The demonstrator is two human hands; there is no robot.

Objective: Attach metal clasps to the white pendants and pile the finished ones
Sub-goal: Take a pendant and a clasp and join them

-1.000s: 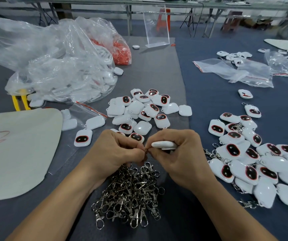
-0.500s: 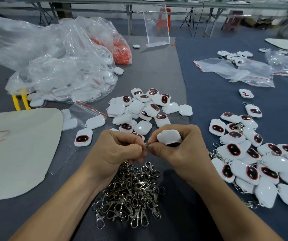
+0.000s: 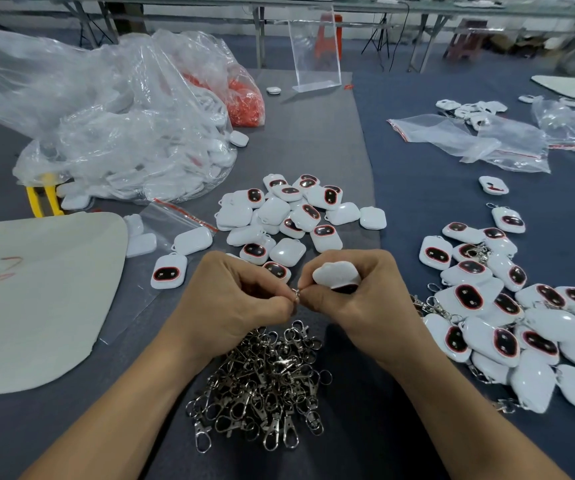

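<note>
Fingertips (image 3: 279, 303) of the left hand (image 3: 237, 299) are curled in tight and pinch a small metal clasp (image 3: 295, 293) by its ring, of which only a glint shows between the two hands. The right hand (image 3: 365, 306) has thumb and fingers wrapped round a white pendant (image 3: 336, 276), with the dark face turned toward the palm, the white back up, and the corner nearest the left hand brought right against the ring. Held so, the pendant's little loop meets the ring head-on. Both hands hover just above the table, close to the body, likely for a steadier grip on such small parts. The loop itself is hidden by the fingers, so I cannot tell whether the ring is through it yet.

Supplies lie within easy reach. A heap of loose clasps (image 3: 262, 382) sits directly under the wrists. A cluster of bare pendants (image 3: 289, 216) lies just beyond the hands on the grey mat (image 3: 314, 140). The finished pile (image 3: 508, 323), pendants with clasps on, spreads to the right on the blue table (image 3: 417, 202). That layout, I judge, lets the left hand feed from the heap and the right drop each done piece sideways. Clear plastic bags (image 3: 113, 126) holding more white pieces sit at the far left.
</note>
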